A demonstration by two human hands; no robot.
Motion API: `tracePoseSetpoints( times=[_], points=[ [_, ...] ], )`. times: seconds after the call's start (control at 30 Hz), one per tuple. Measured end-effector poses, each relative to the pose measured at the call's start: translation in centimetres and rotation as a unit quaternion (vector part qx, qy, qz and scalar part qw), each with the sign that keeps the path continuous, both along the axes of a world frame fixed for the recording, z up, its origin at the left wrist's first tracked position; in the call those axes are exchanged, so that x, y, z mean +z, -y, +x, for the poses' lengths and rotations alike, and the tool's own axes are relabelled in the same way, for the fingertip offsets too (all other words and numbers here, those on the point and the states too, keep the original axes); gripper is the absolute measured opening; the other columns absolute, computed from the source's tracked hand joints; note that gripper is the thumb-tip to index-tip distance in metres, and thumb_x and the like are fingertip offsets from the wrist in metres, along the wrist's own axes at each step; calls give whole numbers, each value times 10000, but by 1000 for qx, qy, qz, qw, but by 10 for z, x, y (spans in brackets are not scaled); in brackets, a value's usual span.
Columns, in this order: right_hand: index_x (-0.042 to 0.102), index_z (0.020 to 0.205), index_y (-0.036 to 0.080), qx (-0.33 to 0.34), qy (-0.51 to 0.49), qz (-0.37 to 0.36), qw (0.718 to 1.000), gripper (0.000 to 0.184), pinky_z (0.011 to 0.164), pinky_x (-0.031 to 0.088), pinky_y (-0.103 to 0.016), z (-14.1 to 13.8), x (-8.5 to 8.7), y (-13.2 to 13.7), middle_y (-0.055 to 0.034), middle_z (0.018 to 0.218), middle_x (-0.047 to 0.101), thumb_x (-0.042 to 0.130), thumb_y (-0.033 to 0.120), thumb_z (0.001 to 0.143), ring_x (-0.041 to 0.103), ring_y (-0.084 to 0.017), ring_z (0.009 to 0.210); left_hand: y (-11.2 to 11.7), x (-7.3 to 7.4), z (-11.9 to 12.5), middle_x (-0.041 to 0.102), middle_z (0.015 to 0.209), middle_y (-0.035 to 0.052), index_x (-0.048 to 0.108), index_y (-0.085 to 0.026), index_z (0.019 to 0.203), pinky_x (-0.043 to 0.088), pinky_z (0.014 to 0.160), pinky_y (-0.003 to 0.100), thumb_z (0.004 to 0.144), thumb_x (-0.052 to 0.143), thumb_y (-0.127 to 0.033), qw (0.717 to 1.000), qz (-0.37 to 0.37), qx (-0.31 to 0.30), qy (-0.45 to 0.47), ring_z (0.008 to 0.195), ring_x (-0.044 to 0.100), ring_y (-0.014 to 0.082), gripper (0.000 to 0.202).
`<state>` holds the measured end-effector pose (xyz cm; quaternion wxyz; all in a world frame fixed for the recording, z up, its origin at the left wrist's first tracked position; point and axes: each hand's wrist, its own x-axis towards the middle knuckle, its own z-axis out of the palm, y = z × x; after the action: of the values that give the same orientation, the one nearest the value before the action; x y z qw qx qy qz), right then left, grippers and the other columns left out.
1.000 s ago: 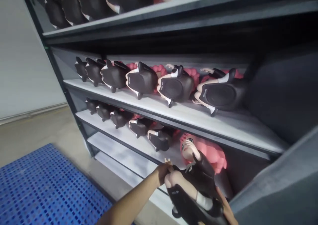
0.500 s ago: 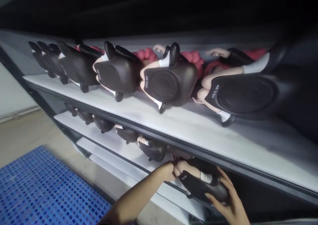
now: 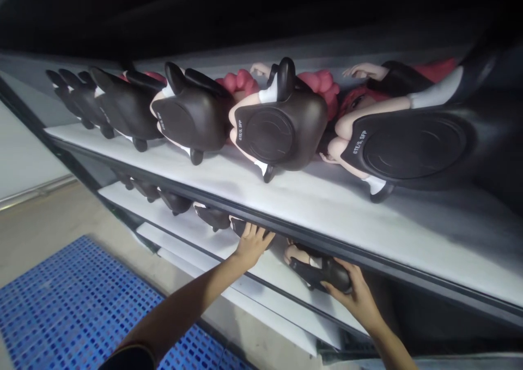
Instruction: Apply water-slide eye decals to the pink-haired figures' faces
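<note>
The right hand (image 3: pixel 356 296) is clamped on a figure (image 3: pixel 307 268) at the lower shelf (image 3: pixel 274 265), near its front edge and toward its right end. The thumb presses the figure's near side, the fingers its far upper side; only the right end sits inside the grip, the knees jutting left beyond the fingertips. The left hand (image 3: pixel 251 246) spreads its fingers over the neighbour (image 3: pixel 237 226) along that edge; whether it grips, I cannot tell. The upper shelf (image 3: pixel 294 212) overhangs both.
</note>
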<state>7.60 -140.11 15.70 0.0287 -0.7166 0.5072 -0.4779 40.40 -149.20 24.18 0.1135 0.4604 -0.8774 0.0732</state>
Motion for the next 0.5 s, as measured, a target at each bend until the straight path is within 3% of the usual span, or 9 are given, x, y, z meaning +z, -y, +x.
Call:
tracePoseSetpoints(
  times=[0.13,0.27,0.4,0.5],
  points=[
    [558,1319,266,0,19,4,1000,538,848,610,-412,7,-2,2,-80,1140,669,726,557,900,686,-276,1034,-6,-20,-13,534,1499,141,482,-204,1491,471,1141,594,936,726,-277,995,-66,-21,76,1352,554,331,611],
    [537,1360,232,8,35,13,999,556,925,588,-456,17,-4,2,-88,1203,637,722,515,919,648,-275,1112,-9,-35,-29,610,1409,117,536,-186,1432,550,1069,519,994,646,-260,987,-123,-23,103,1262,626,275,458],
    [537,1366,195,26,40,22,999,561,975,566,-506,18,-5,4,-111,1297,599,701,522,941,608,-285,1179,1,-38,-44,666,1287,99,604,-159,1328,589,1007,482,993,652,-279,980,-171,-5,101,1160,670,245,359],
    [545,1372,235,30,36,39,998,533,1021,546,-517,19,-1,12,-117,1341,578,649,563,965,579,-286,1223,9,-36,-47,674,1251,91,628,-153,1276,599,983,464,990,657,-281,975,-201,3,90,1139,675,237,314]
  ],
)
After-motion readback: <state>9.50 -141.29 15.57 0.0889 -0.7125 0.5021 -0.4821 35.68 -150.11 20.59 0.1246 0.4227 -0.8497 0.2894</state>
